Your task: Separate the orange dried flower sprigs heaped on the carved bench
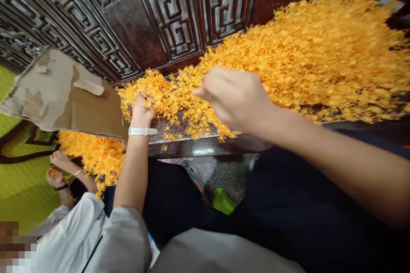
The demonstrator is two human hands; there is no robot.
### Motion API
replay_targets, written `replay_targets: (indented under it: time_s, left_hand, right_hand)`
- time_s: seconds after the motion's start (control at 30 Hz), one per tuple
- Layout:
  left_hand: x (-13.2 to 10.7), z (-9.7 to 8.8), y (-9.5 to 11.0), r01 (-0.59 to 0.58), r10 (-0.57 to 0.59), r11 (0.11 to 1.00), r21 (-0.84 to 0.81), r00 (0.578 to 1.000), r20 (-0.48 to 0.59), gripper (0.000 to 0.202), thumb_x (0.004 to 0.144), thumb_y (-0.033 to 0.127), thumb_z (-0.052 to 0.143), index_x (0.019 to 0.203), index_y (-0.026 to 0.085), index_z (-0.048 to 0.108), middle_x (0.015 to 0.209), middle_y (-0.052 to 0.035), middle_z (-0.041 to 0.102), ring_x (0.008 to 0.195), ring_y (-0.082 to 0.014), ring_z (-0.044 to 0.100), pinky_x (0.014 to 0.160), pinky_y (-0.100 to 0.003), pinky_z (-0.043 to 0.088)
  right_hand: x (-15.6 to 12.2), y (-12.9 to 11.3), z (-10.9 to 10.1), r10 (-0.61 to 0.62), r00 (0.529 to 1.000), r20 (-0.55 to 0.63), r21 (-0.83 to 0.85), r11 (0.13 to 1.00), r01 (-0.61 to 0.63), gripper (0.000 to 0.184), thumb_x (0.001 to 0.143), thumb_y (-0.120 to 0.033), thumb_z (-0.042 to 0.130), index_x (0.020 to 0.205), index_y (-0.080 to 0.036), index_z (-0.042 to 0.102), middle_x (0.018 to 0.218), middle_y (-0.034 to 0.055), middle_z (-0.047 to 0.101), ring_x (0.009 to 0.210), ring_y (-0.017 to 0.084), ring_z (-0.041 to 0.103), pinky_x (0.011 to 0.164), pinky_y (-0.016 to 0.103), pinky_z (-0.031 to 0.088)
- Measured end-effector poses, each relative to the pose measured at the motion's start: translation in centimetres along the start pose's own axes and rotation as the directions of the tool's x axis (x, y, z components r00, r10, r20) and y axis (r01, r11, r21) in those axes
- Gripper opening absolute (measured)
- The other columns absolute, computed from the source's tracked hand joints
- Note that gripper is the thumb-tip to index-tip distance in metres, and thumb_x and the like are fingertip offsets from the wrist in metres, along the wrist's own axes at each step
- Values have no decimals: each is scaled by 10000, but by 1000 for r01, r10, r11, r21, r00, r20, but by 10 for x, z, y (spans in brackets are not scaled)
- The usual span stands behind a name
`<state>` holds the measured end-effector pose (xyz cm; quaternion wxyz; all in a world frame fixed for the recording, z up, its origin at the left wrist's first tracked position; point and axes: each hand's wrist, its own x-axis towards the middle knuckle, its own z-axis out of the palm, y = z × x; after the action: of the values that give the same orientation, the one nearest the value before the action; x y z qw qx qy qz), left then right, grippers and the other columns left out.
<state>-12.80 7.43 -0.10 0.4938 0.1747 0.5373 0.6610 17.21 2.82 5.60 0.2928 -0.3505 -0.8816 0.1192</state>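
A long heap of small orange, spiky, flower-like pieces (320, 55) lies along a dark wooden bench (205, 149). My left hand (142, 106), with a white band (142, 131) on the wrist, is at the heap's left end, palm turned up. Its fingers are curled among a clump of the orange pieces (150, 83) that partly covers them. Over the middle of the heap is my right hand (233, 98), its fingers curled in and slightly blurred. Whatever it may hold is hidden from this side.
A torn cardboard piece (92, 108) stands left of my left hand. Beyond it are more orange pieces (96, 149) and another person's hands (59, 166). A carved dark wood backrest (179, 13) rises behind the heap. Something bright green (223, 201) is on the speckled floor.
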Motion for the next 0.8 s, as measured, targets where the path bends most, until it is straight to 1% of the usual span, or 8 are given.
replay_targets:
  time_s: [0.07,0.13,0.23,0.33,0.43,0.53,0.63,0.8]
  left_hand:
    - [-2,-2,-1,-51,50,997,-63,999,-21,277,1040,27,469,942,235,622,551,74,495,437,-47,462,454,-138,387]
    - [-9,1,-7,-48,51,994,-95,999,20,310,1017,-18,469,888,224,615,568,66,526,442,-33,488,448,-124,402]
    - [-21,11,-21,15,-9,998,-58,994,107,247,982,-5,613,878,218,635,614,60,589,448,-21,523,442,-112,433]
    - [-34,26,-34,76,-61,994,-80,982,181,187,993,33,658,903,196,647,656,40,625,499,-30,594,510,-111,509]
    - [-47,43,-46,196,-166,976,-98,953,252,216,1046,33,555,906,176,634,690,19,634,509,-26,589,550,-114,528]
    - [-51,55,-52,258,-231,964,-62,931,283,254,1024,-24,505,971,179,647,653,33,582,479,-32,537,514,-119,491]
    - [-46,55,-46,202,-182,976,-77,961,206,295,1027,-35,448,959,190,625,573,70,465,416,-28,412,438,-103,395]
    - [-47,49,-30,109,-114,993,37,978,176,314,975,-82,464,881,191,587,577,87,391,380,-17,255,396,-127,253]
  right_hand:
    - [5,37,5,119,993,-3,-29,992,-119,417,1125,-432,481,1331,-117,660,1177,174,653,1083,302,628,918,421,484]
    - [7,70,16,209,978,21,-43,977,-208,536,1076,-493,585,1394,-64,629,1308,232,624,1194,360,613,1031,499,477]
    - [5,86,27,249,967,55,-7,969,-249,621,1074,-587,547,1356,-46,665,1383,260,605,1281,413,597,1129,578,443]
    - [3,66,29,107,989,102,42,993,-112,684,1069,-610,540,1496,-77,580,1466,240,589,1348,421,568,1156,579,437]
    - [3,44,33,-30,987,157,43,999,23,678,1027,-574,631,1525,-121,547,1468,208,607,1323,384,571,1097,488,468]
    - [3,36,44,13,983,181,26,999,-18,358,1073,-336,532,1356,-148,644,1156,150,711,989,275,644,850,363,464]
    - [0,27,55,-17,975,220,58,998,5,285,992,-128,478,1194,-177,674,812,57,638,681,190,504,668,317,321]
    - [-14,-1,53,-239,926,291,144,968,204,162,894,-100,516,936,-201,635,635,-5,458,562,150,276,604,330,183]
